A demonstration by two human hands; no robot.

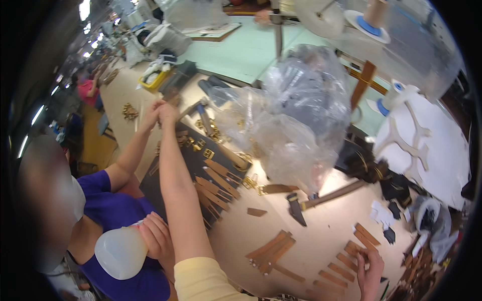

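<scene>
My left arm, in a yellow sleeve, reaches far across the table. My left hand (167, 112) is closed beside a co-worker's hand (152, 114); what it holds, if anything, is hidden. At the near right, my right hand (370, 267) pinches the end of a brown leather strip (353, 248). Similar short strips (336, 272) lie in a row to its left, with a stacked bunch of strips (271, 252) farther left. The co-worker, in a purple shirt, grips a whitish squeeze bottle (120, 252) in the other hand.
A dark board (173, 173) carries leather straps (213, 188) and gold buckles (208, 154). A hammer (326, 199) lies mid-table, near clear plastic bags (306, 115). Leather scraps (424, 273) are heaped at the right edge. Thread cones (374, 17) stand at the back right.
</scene>
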